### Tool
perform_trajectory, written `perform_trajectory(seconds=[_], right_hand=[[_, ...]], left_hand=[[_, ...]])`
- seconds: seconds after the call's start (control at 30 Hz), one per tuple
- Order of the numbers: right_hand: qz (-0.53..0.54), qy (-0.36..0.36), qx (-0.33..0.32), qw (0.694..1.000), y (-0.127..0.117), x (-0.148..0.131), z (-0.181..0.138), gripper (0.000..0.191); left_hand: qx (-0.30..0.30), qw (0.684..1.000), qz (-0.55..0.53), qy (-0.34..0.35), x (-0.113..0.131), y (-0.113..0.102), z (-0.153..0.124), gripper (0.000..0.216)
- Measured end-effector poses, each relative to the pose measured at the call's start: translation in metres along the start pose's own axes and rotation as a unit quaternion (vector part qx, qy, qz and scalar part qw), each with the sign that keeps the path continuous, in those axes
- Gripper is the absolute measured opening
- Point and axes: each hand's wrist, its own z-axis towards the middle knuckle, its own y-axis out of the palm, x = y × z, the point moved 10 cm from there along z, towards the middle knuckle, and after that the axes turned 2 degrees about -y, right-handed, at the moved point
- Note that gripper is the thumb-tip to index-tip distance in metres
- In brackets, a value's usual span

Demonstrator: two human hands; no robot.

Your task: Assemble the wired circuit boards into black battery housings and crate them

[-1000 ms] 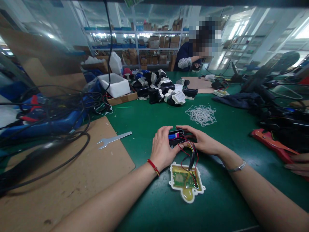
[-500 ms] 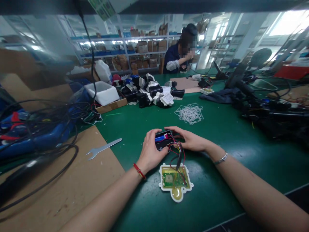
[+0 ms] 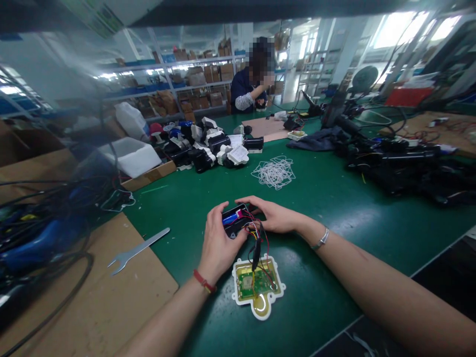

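Note:
Between my hands is a black plastic housing with a blue battery inside. My left hand is wrapped round its left side, thumb along the near edge. From the right, my right hand grips the other end, its fingertips partly hidden by wires. Red, black, yellow and white wires run from the housing down to a white-rimmed cover, which lies on the table just in front of me. A green circuit board sits in it under clear yellowish resin.
An open-ended wrench lies across the edge of a cardboard sheet at left. Beyond my hands are a heap of white cord loops and piled black-and-white housings. Black parts crowd the right. A person sits across the table.
My view has turned slightly to the right, so everything appears further left. Both hands keep their hold on the black housing, which looks slightly more tilted.

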Motion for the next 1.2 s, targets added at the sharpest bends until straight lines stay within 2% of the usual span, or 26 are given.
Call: perform_trajectory(seconds=[0.2, 0.47, 0.7, 1.0, 1.2], right_hand=[[-0.018, -0.014, 0.017, 1.0, -0.0002, -0.0007, 0.0015, 0.061], [-0.013, -0.007, 0.023, 1.0, 0.0007, 0.0005, 0.0009, 0.061], [0.003, 0.001, 0.03, 1.0, 0.0032, 0.0033, -0.0001, 0.061], [-0.015, 0.022, 0.039, 0.999, 0.005, 0.0032, 0.0023, 0.059], [0.015, 0.033, 0.018, 0.999, 0.0075, 0.0089, 0.0027, 0.064]], left_hand=[[0.005, 1.0, -0.006, 0.004, 0.0013, -0.0002, 0.0008, 0.063], [-0.021, 0.999, -0.029, 0.011, 0.0005, -0.0002, -0.0016, 0.058], [-0.056, 0.998, -0.019, 0.03, 0.004, 0.0017, -0.0042, 0.079], [-0.007, 1.0, -0.008, 0.004, 0.0042, -0.0027, -0.0048, 0.071], [0.02, 1.0, -0.002, -0.016, 0.0022, -0.0072, -0.0051, 0.065]])
